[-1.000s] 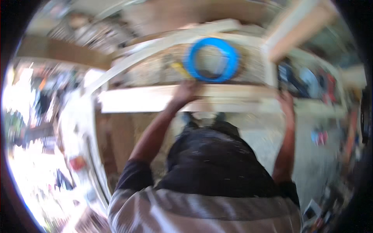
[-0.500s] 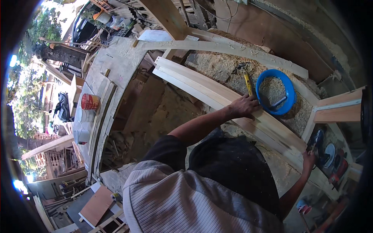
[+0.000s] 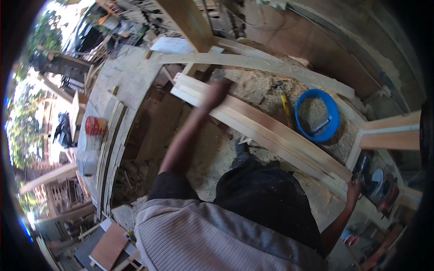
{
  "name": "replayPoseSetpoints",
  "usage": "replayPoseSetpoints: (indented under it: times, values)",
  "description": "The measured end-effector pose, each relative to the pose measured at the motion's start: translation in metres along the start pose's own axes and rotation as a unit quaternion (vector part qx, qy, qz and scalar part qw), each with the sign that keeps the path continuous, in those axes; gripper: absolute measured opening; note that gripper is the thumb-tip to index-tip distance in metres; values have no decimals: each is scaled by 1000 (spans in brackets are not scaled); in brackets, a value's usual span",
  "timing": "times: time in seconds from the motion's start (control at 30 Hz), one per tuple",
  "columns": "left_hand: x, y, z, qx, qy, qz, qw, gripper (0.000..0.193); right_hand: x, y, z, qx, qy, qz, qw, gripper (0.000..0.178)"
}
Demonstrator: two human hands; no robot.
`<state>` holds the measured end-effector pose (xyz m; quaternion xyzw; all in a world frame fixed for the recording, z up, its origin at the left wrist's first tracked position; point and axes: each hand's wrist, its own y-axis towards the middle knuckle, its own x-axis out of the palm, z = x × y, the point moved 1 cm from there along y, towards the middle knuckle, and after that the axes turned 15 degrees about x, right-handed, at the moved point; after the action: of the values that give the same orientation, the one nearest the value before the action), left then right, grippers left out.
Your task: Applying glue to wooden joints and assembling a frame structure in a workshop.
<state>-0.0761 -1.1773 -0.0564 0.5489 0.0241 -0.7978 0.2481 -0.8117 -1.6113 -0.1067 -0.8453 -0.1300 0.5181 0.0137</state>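
Right grip (image 3: 353, 190) at end of plank (image 3: 264, 131)

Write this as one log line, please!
Left hand: blurred over plank, contact unclear | Right hand: at plank's right end | Blue basin: beyond plank | Yellow-handled tool: left of basin

And away goes the left hand (image 3: 219, 93), a blur, swept from beside the hammer (image 3: 285, 107) to the plank's (image 3: 271, 131) far left end!
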Motion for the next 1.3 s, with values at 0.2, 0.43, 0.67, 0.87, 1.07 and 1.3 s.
replayPoseSetpoints:
  times: [0.2, 0.43, 0.67, 0.87, 1.07, 1.3]
  values:
    - [-128, -65, -283, -88, 87, 9, 992, 28, 4, -9, 0, 118, -13, -56, 991, 20]
    - [-117, -73, -343, -290, -220, -12, 931, 33, -19, -32, -58, 122, 18, 2, 992, 23]
    - [-110, -71, -371, -319, -267, -37, 909, 39, -10, -42, -74, 171, 21, 35, 984, 26]
    - [-108, -65, -363, -355, -213, -43, 909, 34, -5, -45, -75, 176, 13, 40, 983, 25]
    - [-114, -63, -353, -322, -243, -68, 913, 36, -7, -46, -78, 190, 10, 30, 981, 19]
    - [-131, -67, -316, -284, -266, -81, 918, 42, 3, -46, -60, 128, 64, 56, 988, 30]
